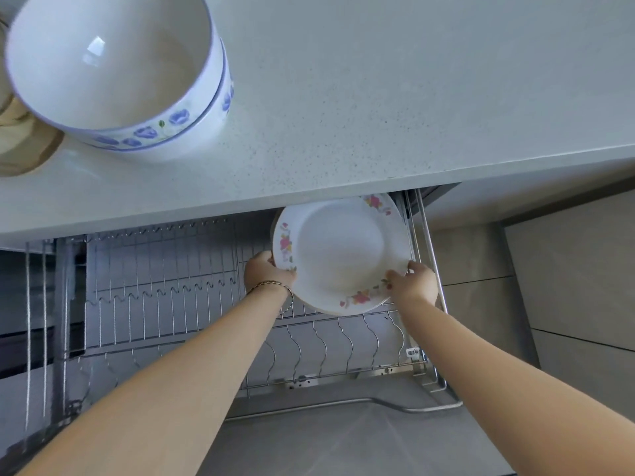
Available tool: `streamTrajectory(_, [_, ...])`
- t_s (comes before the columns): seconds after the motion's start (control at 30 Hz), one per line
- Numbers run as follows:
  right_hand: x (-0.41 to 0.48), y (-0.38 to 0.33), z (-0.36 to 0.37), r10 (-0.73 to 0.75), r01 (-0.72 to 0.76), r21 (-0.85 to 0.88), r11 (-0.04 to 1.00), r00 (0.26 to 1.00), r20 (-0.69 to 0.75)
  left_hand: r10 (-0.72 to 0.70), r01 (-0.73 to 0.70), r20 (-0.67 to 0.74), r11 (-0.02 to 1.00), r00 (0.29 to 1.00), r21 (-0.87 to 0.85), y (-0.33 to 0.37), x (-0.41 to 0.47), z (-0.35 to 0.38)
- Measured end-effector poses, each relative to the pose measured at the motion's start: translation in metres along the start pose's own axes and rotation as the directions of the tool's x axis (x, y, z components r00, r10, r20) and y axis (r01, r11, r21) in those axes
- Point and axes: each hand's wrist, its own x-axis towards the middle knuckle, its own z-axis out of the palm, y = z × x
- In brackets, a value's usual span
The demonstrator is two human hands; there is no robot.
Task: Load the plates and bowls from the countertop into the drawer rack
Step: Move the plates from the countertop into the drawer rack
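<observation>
A white plate with pink flowers on its rim (340, 252) is held above the back right part of the wire drawer rack (154, 304). More plate edges show just behind it. My left hand (266, 273) grips its left rim and my right hand (414, 280) grips its lower right rim. On the countertop (378, 97) at the upper left stand two nested white bowls with blue flowers (117, 70).
A tan object (24, 139) sits at the countertop's left edge beside the bowls. The pulled-out drawer has a metal side rail (431, 255) on the right and a grey front panel (343, 438) near me. Grey cabinet fronts (567, 276) lie to the right.
</observation>
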Motion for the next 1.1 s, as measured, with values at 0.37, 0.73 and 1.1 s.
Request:
streamTrajectory(0.37, [0.001, 0.003, 0.018, -0.021, 0.023, 0.033, 0.999, 0.999, -0.050, -0.034, 0.025, 0.089, 0.995, 0.995, 0.100, 0.005, 0.001, 0.012])
streamTrajectory(0.73, [0.010, 0.010, 0.028, -0.023, 0.026, 0.120, 0.992, 0.999, -0.029, -0.107, 0.237, 0.338, 0.898, 0.935, -0.371, 0.015, 0.010, 0.000])
streamTrajectory(1.1, [-0.020, -0.025, -0.045, -0.120, 0.233, -0.331, 0.915, 0.937, 0.329, -0.068, -0.066, 0.334, 0.926, 0.940, 0.372, 0.043, -0.049, -0.023])
